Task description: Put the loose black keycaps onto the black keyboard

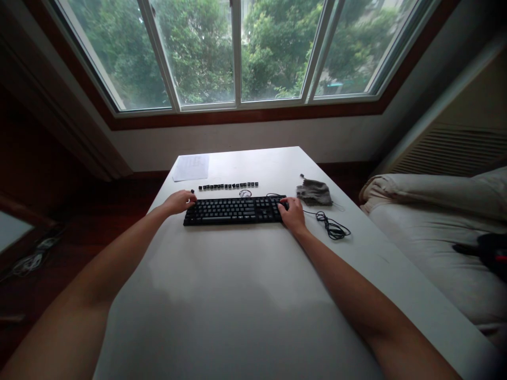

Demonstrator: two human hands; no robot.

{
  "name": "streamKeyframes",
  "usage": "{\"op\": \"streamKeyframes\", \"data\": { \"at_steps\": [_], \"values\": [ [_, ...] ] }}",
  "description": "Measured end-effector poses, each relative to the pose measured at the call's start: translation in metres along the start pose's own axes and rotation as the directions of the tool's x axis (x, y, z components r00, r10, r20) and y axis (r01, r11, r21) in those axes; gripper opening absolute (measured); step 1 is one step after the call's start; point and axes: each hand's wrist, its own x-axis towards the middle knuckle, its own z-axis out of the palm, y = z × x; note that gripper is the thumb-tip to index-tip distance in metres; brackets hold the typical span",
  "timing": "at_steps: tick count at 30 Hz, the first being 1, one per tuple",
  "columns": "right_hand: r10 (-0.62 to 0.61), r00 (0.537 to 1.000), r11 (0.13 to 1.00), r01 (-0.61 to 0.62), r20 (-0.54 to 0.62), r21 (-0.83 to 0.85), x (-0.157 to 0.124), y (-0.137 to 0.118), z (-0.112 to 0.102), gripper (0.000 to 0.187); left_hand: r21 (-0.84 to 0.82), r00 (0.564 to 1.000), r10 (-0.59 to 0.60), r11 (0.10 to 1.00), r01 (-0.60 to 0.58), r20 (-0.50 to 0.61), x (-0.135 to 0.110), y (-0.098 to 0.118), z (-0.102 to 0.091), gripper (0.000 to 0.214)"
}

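A black full-size keyboard lies on the white table, and each of my hands is at one end of it. My left hand is closed on its upper left corner. By those fingertips is a small black keycap; I cannot tell whether they touch it. My right hand grips the right end, its thumb over the number pad and its other fingers curled at the far edge. Behind the keyboard, several loose black keycaps form a row. Between row and keyboard sits a small wire-like loop.
A grey furry cloth or pouch lies right of the keyboard, near a coiled black cable. Printed paper rests at the table's far left corner. A covered sofa flanks the right side; a window is ahead.
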Motion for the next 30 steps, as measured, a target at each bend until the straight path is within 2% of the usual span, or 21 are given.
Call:
{"op": "streamKeyframes", "data": {
  "at_steps": [5,12,17,24,30],
  "values": [
    [0.001,1.0,1.0,-0.001,-0.002,0.001,-0.0003,-0.0005,0.0,0.025,-0.017,0.998,-0.055,0.998,0.055,0.018,-0.0019,0.002,0.0035,0.03],
    [-0.003,1.0,1.0,0.003,-0.003,0.002,-0.0008,-0.0021,-0.0002,0.025,0.02,0.998,-0.065,0.998,0.065,0.014,-0.0028,0.0052,0.0005,0.027],
    [0.005,1.0,1.0,-0.005,0.001,0.002,-0.0008,-0.0021,-0.0008,0.025,-0.048,0.994,-0.097,0.994,0.099,0.051,-0.0016,0.0029,0.0016,0.031],
    [0.0,1.0,1.0,0.0,0.002,0.005,-0.0005,-0.001,-0.0001,0.025,-0.032,0.988,-0.152,0.988,0.153,0.02,-0.0019,0.001,0.0062,0.032],
    [0.001,1.0,1.0,-0.001,0.002,0.007,-0.0003,-0.0012,-0.0006,0.025,-0.094,0.98,-0.199,0.975,0.2,0.025,-0.0036,-0.0001,0.008,0.03]
  ]
}}
